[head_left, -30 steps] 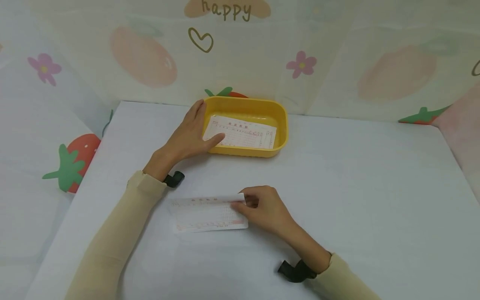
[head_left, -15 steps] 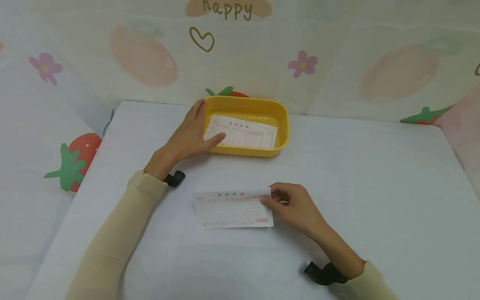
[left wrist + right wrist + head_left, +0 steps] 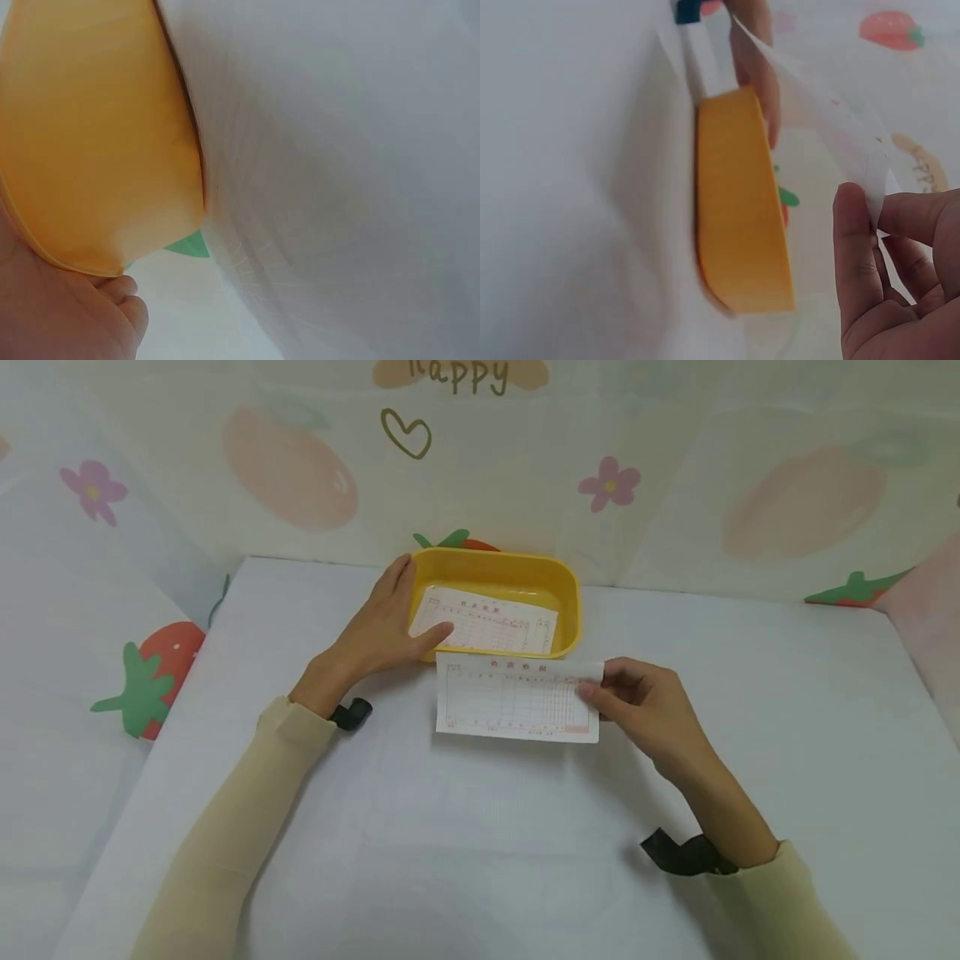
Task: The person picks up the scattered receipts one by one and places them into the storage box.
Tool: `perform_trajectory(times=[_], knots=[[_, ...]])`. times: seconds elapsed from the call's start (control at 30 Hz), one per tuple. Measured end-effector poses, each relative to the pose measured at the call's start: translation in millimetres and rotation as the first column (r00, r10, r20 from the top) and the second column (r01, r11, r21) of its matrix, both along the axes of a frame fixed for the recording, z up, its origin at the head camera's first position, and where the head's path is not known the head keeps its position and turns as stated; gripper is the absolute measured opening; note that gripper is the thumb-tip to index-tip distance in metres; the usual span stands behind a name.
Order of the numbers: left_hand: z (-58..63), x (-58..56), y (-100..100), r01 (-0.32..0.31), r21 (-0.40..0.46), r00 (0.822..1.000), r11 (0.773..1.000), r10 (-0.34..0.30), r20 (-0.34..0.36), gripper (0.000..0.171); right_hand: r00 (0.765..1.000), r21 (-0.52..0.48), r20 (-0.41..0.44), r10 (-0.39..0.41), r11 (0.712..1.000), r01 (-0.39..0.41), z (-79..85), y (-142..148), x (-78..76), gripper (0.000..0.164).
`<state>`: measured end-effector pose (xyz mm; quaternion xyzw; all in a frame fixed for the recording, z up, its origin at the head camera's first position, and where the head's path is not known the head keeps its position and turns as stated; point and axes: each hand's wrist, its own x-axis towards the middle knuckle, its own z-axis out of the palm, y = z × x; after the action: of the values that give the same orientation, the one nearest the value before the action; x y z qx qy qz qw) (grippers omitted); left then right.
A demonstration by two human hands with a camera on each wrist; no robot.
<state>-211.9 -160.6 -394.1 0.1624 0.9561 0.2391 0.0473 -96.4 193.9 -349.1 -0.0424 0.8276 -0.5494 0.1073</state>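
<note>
My right hand (image 3: 648,714) pinches a white receipt slip (image 3: 517,702) with red print by its right end. The slip hangs just in front of the yellow plastic tray (image 3: 572,610), covering part of its front wall. In the right wrist view the pinched slip (image 3: 840,127) is seen nearly edge-on, above the tray's side (image 3: 739,210). My left hand (image 3: 375,627) holds the tray's left end, thumb over the front rim and fingers along the left side. Inside the tray lies another printed slip (image 3: 487,620); whether more lie under it cannot be seen.
The tray stands on a white-covered table (image 3: 480,843) near its back edge. Behind it rises a patterned backdrop (image 3: 510,460) with strawberries and flowers. A black wrist mount (image 3: 686,853) sits under the right wrist, another black mount (image 3: 352,714) under the left.
My right hand has carried the slip forward and to the right, from the front of the table up to the tray's front rim. My left hand stays on the tray.
</note>
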Motion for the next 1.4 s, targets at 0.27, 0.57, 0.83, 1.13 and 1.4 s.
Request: perform_trajectory(times=[0.27, 0.57, 0.83, 1.13, 1.4], knots=[[-0.7, -1.2, 0, 0.009, -0.006, 1.000, 1.000, -0.009, 0.002, 0.115, 0.996, -0.050, -0.042, -0.085, 0.995, 0.083, 18.2, 10, -39.0, 0.039], [2.7, 0.0, -1, -0.007, -0.015, 1.000, 1.000, 0.007, 0.019, 0.111, 0.995, -0.023, 0.019, -0.093, 0.995, 0.094, 31.2, -11, -82.6, 0.037], [1.6, -1.5, -1, -0.018, -0.008, 1.000, 1.000, 0.019, 0.018, 0.110, 0.991, 0.060, 0.020, -0.135, 0.989, 0.134, 29.5, -35, -108.2, 0.039], [1.4, -1.3, -1, 0.011, -0.014, 1.000, 1.000, -0.011, 0.005, 0.110, 0.981, 0.069, 0.012, -0.193, 0.979, 0.192, 19.5, -39, -120.5, 0.037], [1.2, 0.5, -1, 0.007, -0.012, 1.000, 1.000, -0.007, 0.016, 0.114, 0.997, 0.088, 0.035, -0.064, 0.994, 0.060, 7.5, -47, -120.9, 0.035]])
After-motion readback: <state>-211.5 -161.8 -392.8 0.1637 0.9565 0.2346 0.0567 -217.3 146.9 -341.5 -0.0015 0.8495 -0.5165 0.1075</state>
